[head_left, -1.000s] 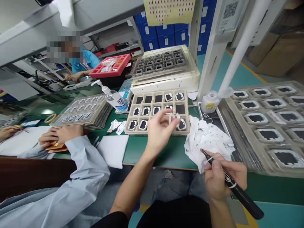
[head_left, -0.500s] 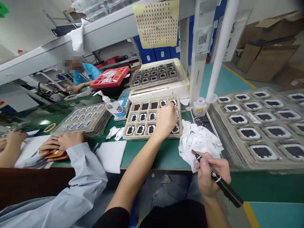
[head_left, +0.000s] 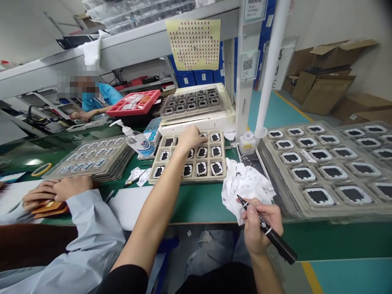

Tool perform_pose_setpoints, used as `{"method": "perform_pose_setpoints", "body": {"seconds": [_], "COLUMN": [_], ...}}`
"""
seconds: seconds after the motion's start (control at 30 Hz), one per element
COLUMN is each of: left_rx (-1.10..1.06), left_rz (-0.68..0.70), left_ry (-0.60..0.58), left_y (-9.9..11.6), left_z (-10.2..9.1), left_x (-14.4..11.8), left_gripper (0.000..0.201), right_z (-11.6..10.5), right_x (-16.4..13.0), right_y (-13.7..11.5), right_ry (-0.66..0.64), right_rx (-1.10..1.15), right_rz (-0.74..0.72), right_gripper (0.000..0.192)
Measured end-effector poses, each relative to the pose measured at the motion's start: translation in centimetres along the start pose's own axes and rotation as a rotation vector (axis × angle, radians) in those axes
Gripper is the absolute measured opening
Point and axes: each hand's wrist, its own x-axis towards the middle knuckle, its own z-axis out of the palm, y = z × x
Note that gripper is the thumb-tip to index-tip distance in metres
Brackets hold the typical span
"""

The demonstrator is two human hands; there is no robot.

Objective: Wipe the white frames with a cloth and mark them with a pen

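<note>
My left hand [head_left: 190,139] is over the back row of a beige plastic tray [head_left: 186,178]. Its fingers are curled down into a slot, and whatever they pinch is hidden. Several white-rimmed black frames, such as a white-rimmed frame [head_left: 216,168], lie in the tray's compartments. One back-row slot at the left shows only a plain dark surface. My right hand [head_left: 260,224] grips a black marker pen [head_left: 277,243], its tip pointing up and left. That tip is just in front of a crumpled, black-spotted white cloth [head_left: 245,181].
Stacked trays of similar frames [head_left: 294,204] fill the right side. A pump bottle [head_left: 139,143], a small bottle [head_left: 247,143] and another tray stack [head_left: 92,155] stand around. To the left, a co-worker's hands [head_left: 58,192] rest on orange pieces. Another person sits behind.
My left hand has shifted left along the tray's back row, uncovering frames at the right. My right hand still holds the marker pen. The whole view has moved slightly.
</note>
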Motion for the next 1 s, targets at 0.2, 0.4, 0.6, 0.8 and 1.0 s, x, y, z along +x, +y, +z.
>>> {"method": "perform_pose_setpoints", "body": {"seconds": [0.2, 0.4, 0.6, 0.8, 1.0], "left_rx": [-0.046, -0.117, -0.181, -0.305, -0.534], "left_rz": [0.038, 0.079, 0.118, 0.201, 0.294], "left_ry": [0.009, 0.011, 0.078, 0.201, 0.328], "left_y": [-1.2, -2.3, -2.7, -2.0, -1.3], "left_z": [0.9, 1.8, 1.9, 3.4, 3.4], "left_x": [0.6, 0.8, 1.1, 0.2, -2.7], "left_gripper": [0.039, 0.043, 0.035, 0.026, 0.022], "right_z": [0.0, -0.2, -0.2, -0.2, -0.2], "right_x": [0.0, -0.2, -0.2, -0.2, -0.2], "right_y": [0.2, 0.1, 0.1, 0.2, 0.4], "right_ry": [0.001, -0.019, -0.024, -0.033, 0.02], "right_rx": [0.033, 0.042, 0.034, 0.064, 0.063], "right_rz": [-0.019, 0.017, 0.012, 0.001, -0.006], "right_gripper": [0.013, 0.012, 0.013, 0.013, 0.012]}}
